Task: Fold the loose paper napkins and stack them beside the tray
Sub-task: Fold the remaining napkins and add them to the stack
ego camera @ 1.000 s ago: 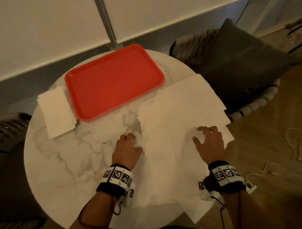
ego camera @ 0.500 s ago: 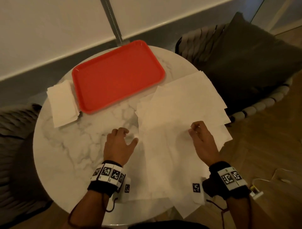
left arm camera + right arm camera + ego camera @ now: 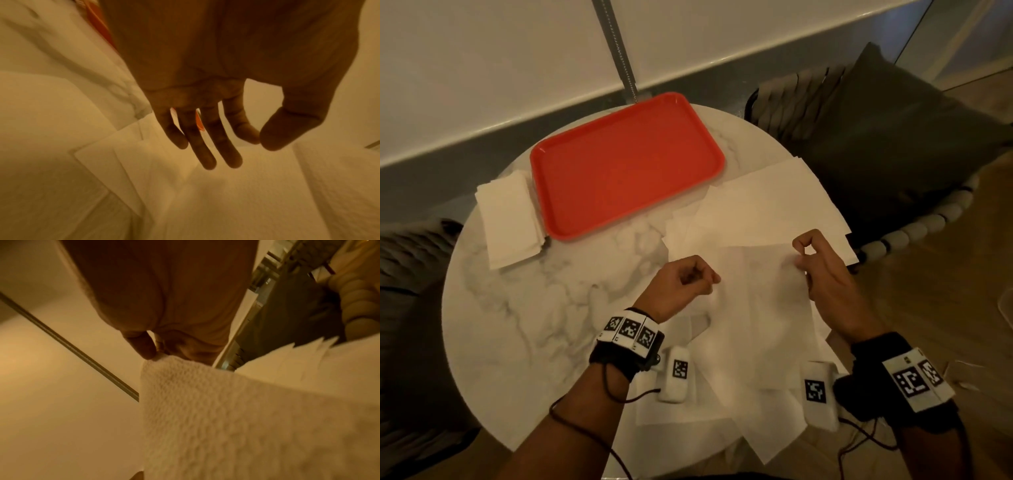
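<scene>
A red tray (image 3: pixel 626 164) lies at the back of the round marble table (image 3: pixel 534 325). A stack of folded white napkins (image 3: pixel 508 219) sits against its left side. Loose napkins (image 3: pixel 767 205) are spread over the table's right half. My right hand (image 3: pixel 799 262) pinches the far right corner of the top napkin (image 3: pixel 760 308) and lifts it; the right wrist view shows the thumb and finger of this right hand (image 3: pixel 158 355) on that napkin (image 3: pixel 226 418). My left hand (image 3: pixel 717 281) pinches the sheet's left edge. In the left wrist view, that left hand (image 3: pixel 260 142) has thumb and forefinger tips meeting.
A woven chair with a dark cushion (image 3: pixel 893 137) stands close to the table's right side, and another dark seat (image 3: pixel 407 274) is at the left. A wall with a grey skirting runs behind. Some loose napkins overhang the table's near right edge.
Both hands have left their flat rest on the pile and curled into pinches. The left hand moved right onto the top napkin's edge; the right raised its corner.
</scene>
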Demonstrator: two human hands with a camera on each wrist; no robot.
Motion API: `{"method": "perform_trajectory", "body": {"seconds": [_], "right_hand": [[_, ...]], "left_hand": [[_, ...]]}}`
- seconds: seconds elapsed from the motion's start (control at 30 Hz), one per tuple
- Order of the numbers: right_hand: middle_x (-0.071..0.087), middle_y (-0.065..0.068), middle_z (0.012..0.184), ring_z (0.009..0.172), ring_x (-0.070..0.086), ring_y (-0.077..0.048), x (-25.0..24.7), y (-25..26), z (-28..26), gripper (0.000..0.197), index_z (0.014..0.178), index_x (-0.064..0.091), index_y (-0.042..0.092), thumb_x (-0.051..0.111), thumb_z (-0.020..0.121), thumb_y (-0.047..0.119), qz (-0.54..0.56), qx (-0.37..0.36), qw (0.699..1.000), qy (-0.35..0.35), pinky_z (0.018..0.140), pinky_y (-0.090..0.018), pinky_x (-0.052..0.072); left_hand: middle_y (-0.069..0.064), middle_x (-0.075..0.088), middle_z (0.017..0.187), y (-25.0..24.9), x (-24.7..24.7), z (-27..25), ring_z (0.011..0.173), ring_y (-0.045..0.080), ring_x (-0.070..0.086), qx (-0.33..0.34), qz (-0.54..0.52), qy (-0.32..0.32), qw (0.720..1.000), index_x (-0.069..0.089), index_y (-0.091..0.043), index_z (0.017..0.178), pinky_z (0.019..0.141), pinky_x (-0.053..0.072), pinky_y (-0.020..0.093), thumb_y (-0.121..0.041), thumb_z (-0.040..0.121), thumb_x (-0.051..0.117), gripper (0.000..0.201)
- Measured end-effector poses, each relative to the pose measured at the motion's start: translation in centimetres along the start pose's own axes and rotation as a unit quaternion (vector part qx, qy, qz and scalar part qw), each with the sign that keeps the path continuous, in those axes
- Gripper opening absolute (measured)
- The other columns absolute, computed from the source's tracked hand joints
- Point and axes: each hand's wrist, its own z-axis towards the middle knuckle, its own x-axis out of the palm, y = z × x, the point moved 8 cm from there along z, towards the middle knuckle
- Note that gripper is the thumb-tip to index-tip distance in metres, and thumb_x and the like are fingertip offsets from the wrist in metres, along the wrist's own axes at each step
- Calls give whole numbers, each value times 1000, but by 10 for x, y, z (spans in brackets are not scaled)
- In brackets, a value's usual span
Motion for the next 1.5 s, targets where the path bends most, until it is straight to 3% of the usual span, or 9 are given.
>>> {"method": "perform_trajectory", "body": {"seconds": [0.17,0.43,0.53,0.77,0.93,1.07,1.2,1.33,1.5], "right_hand": [[46,15,65,61,44,-1,-2,17,-8,27,78,49,29,34,97,17,33,-6,999,1,54,-19,35],[63,5,81,84,54,-32,-55,38,-24,22,72,59,38,39,77,33,86,47,987,-131,78,-49,45],[57,-18,101,96,52,-45,-72,29,-33,25,88,55,24,37,79,37,32,67,983,-166,85,-58,45],[47,-9,77,70,53,-16,-52,20,-30,20,85,44,33,39,100,21,10,41,984,-175,61,-41,45],[49,-11,72,67,51,-35,-12,37,-29,9,90,43,36,37,95,31,66,-13,991,-113,60,-59,50],[66,21,89,84,69,-8,21,45,-23,15,102,40,40,52,93,40,126,-16,990,-68,60,-28,59],[58,7,121,107,65,-14,50,60,-20,71,122,39,39,83,66,44,80,-65,994,-34,79,-30,59],[53,30,122,112,59,2,84,67,-5,58,126,45,33,74,78,17,55,-90,994,-33,87,-22,56],[62,28,110,98,65,2,146,94,19,40,119,53,31,67,85,16,71,-89,993,3,72,-18,57]], "left_hand": [[1,58,128,-11,-5,7,118,22,59,25,-67,-65,995,53,-24,119,88,53,28,-13,69,60,51],[17,60,128,-26,82,-14,120,35,51,-134,-407,117,896,70,-12,121,114,29,54,-87,55,62,100],[14,64,129,-24,72,-18,118,32,60,-109,-417,90,898,68,-16,123,103,46,50,-77,61,66,87],[4,74,113,-45,38,-37,105,24,70,-6,-228,9,974,65,-14,119,85,58,37,-23,85,70,35],[-9,72,107,-85,39,-60,93,7,69,138,-17,-65,988,62,-25,118,73,58,26,-34,93,64,27],[-12,66,112,-86,41,-72,101,12,66,150,-40,-63,986,58,-26,125,77,61,38,-56,88,56,47],[-6,69,110,-71,7,-84,103,17,67,147,-112,-117,976,60,-22,124,78,61,37,-45,92,52,41],[-9,65,108,-42,-55,-94,97,12,64,130,-47,-238,961,61,-29,117,80,55,27,-44,83,59,38],[-5,70,89,-17,-108,-101,84,15,66,83,-54,-132,986,68,-20,97,78,54,35,-47,87,62,30]]}}
